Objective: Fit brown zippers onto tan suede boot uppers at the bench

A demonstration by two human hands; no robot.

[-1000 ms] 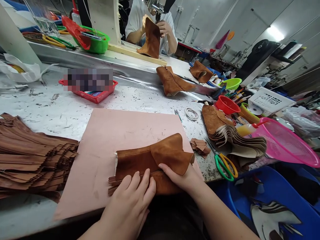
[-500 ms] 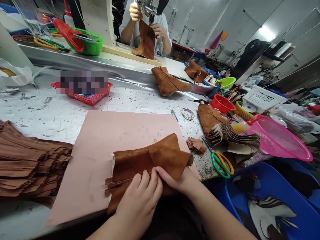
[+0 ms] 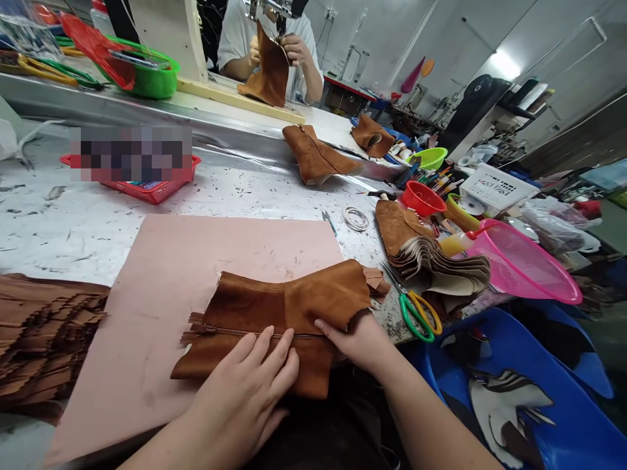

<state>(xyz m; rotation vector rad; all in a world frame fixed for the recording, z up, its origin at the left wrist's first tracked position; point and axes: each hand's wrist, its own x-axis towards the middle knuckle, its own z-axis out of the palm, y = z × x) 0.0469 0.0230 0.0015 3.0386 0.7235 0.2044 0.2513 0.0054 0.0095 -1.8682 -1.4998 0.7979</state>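
A brown suede boot upper [image 3: 255, 297] lies spread over the pink work mat [image 3: 196, 245] at the near edge of the table. Along its length runs a zipper [image 3: 313, 335], its tape ends sticking out at the left. My right hand [image 3: 365, 343] grips the upper's right end, thumb on top and fingers hidden beneath. With fingers stretched out, my left hand [image 3: 249, 378] rests on the suede just below the zipper, fingertips touching the zipper line.
Stacked brown zipper strips [image 3: 44, 339] lie left. Scissors [image 3: 416, 313], bundled suede pieces [image 3: 435, 261] and a pink basket [image 3: 529, 267] stand right, above a blue bin [image 3: 578, 424]. Across the table, a person's hands [image 3: 294, 49] hold another upper [image 3: 272, 68] at a sewing machine.
The upper has been opened out flatter, showing more of the zipper and its lower panel. My left hand has shifted left and its fingers have straightened. The camera view has turned slightly right.
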